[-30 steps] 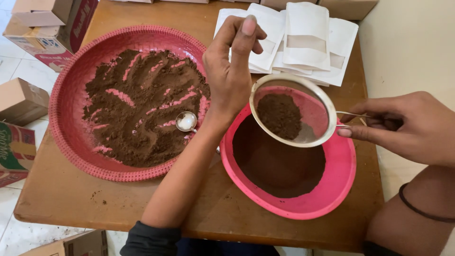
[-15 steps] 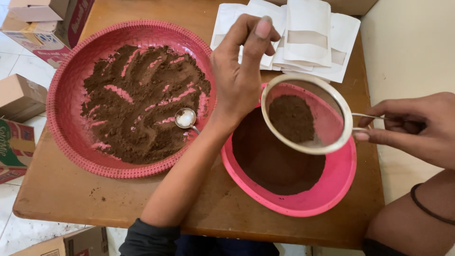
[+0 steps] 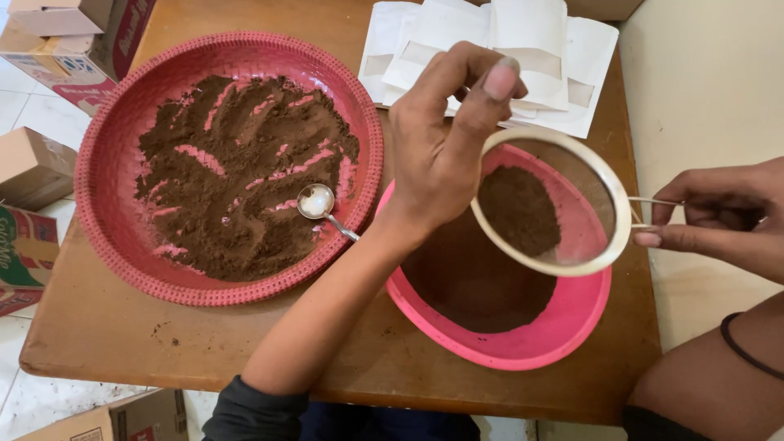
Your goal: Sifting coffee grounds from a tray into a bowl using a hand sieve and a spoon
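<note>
Where the floor shows at the far left, cardboard boxes (image 3: 33, 167) stacked and scattered beside the wooden table (image 3: 106, 335). On the table's left half, a wide red woven tray (image 3: 98, 237), spread with dark brown powder (image 3: 237, 163) raked into streaks that bare the red beneath. Near the tray's right edge, a small metal spoon (image 3: 317, 202), bowl up, lying in the powder with its handle pointing toward the forearm. Behind, at the table's far edge, a fanned pile of white paper pouches (image 3: 523, 33), partly hidden by raised fingers. Crossing from the bottom edge up over the tray's rim, a dark-sleeved forearm ending in the left hand (image 3: 437, 159), palm down, fingers curled loosely together, fingertips meeting the near rim of the sieve; gripping nothing that can be made out, resting against the rim rather than clamped. Under that hand, covering part of the bowl, a round metal mesh sieve (image 3: 608, 208) held tilted above a pink plastic bowl (image 3: 523, 351), a clump of brown powder inside the mesh, finer powder collected in the bowl below. At the far right, the right hand (image 3: 719, 216), fingers pinched shut around the sieve's thin wire handle, a dark band on the wrist
</note>
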